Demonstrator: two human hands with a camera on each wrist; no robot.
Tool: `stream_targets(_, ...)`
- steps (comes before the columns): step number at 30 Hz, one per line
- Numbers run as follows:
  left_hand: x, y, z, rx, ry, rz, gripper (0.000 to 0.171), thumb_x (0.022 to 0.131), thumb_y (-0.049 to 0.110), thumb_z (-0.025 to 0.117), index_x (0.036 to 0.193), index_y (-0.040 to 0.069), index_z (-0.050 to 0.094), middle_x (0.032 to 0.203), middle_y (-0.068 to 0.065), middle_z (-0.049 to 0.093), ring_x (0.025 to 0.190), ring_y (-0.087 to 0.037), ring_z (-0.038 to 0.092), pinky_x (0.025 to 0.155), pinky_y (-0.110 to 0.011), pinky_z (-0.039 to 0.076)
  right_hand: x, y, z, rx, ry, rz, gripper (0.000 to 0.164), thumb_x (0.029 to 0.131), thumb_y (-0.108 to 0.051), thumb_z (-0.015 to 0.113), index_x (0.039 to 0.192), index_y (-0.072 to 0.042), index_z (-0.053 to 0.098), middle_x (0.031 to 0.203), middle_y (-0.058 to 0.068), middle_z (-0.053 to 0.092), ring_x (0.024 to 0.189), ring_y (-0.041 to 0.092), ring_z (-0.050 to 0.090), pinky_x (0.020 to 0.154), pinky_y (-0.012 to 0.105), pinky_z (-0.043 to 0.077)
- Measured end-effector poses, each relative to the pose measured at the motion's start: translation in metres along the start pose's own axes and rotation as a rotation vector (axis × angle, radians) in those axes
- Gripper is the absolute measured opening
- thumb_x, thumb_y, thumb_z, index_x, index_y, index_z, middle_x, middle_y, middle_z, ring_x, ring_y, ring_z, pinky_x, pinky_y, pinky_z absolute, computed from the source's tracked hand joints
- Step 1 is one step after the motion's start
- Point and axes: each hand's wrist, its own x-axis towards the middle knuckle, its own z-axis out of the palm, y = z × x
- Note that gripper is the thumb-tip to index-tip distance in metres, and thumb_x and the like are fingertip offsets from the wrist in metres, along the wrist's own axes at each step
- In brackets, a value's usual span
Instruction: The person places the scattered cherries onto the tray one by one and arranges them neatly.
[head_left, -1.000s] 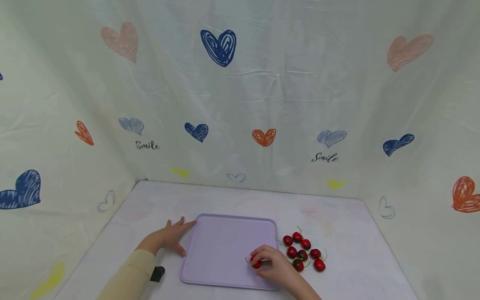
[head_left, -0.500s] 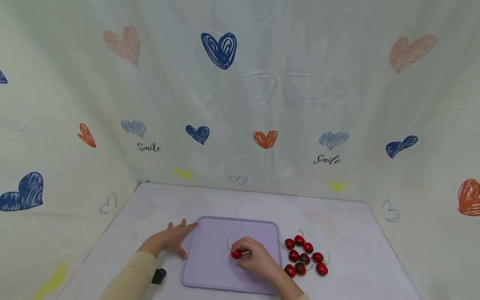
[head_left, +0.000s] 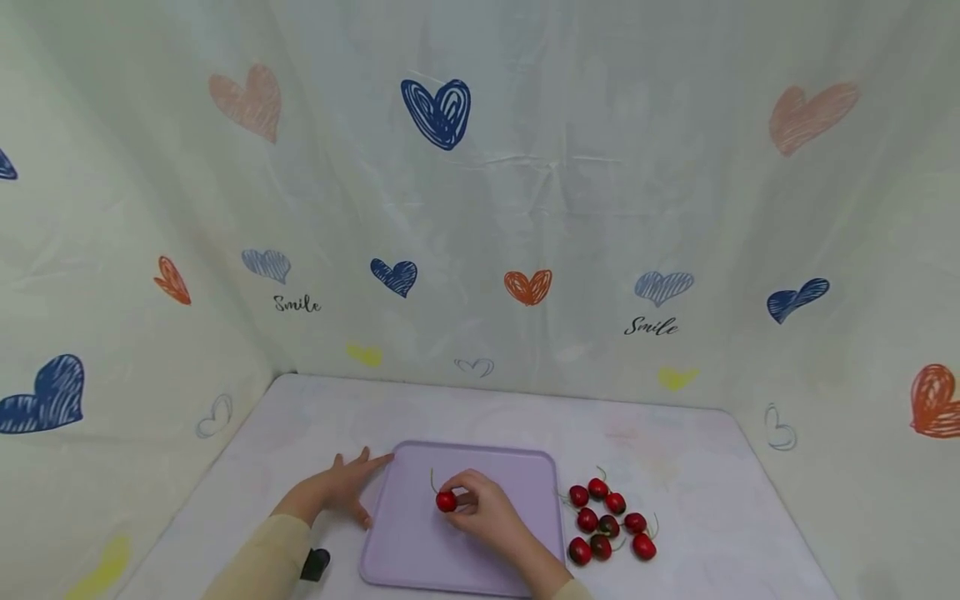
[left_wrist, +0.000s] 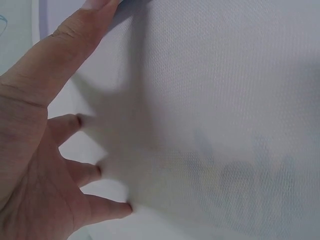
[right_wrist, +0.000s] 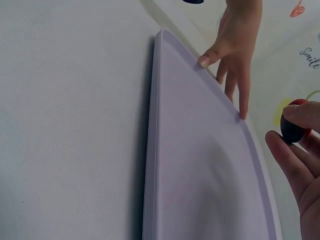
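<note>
My right hand (head_left: 482, 510) pinches a red cherry (head_left: 446, 501) between thumb and fingertips, above the lilac tray (head_left: 420, 558). Its thin stem points up. In the right wrist view the cherry (right_wrist: 294, 122) looks dark on its shaded side, and the thumb lies across it. My left hand (head_left: 339, 487) is spread at the tray's left edge; in the right wrist view its thumb and a fingertip touch the rim. From the left wrist, the other fingers (left_wrist: 110, 209) of that hand reach down to the tablecloth.
Several loose cherries (head_left: 608, 526), some with stems, lie on the white table (head_left: 705, 467) just right of the tray. A small black object (head_left: 316, 565) shows beside the left sleeve. A curtain printed with hearts (head_left: 480, 208) hangs behind the table and along its sides.
My right hand has carried the cherry leftward and slightly up across the tray, from its right part toward its left-middle. The left hand has stayed at the tray's edge.
</note>
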Motion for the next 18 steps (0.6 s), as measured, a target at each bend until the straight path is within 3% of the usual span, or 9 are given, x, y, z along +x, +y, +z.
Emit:
stream_targets(7,0.001,-0.001,0.002,0.017,-0.013,-0.024,0.107,0.061,0.025,0.092,0.15,0.009,0.035,0.148,-0.041,0.021,0.122,-0.076,0.009,0.091,-0.083,0.019,0.008,-0.003,0.008,0.044,-0.01,-0.015,0.024,0.084,0.008,0.07,0.106,-0.001,0.067,0.105,0.006,0.06,0.083,0.013,0.068,0.069,0.023,0.056)
stream_targets(12,-0.002,-0.003,0.002,0.014,-0.007,-0.025,0.106,0.061,0.025,0.092,0.149,0.008,0.036,0.148,-0.041,0.022,0.122,-0.076,0.01,0.09,-0.083,0.019,0.016,-0.005,0.013,-0.04,-0.006,-0.063,0.026,0.084,0.006,0.071,0.11,0.0,0.071,0.104,0.006,0.061,0.084,0.01,0.063,0.072,0.022,0.055)
stream_targets(18,-0.002,0.0,0.002,0.023,0.005,-0.017,0.105,0.062,0.026,0.092,0.149,0.01,0.036,0.149,-0.039,0.021,0.123,-0.076,0.01,0.091,-0.083,0.02,0.025,0.0,0.018,-0.128,0.019,-0.075,0.024,0.083,0.007,0.072,0.106,0.0,0.072,0.103,0.008,0.062,0.089,0.019,0.064,0.075,0.025,0.054)
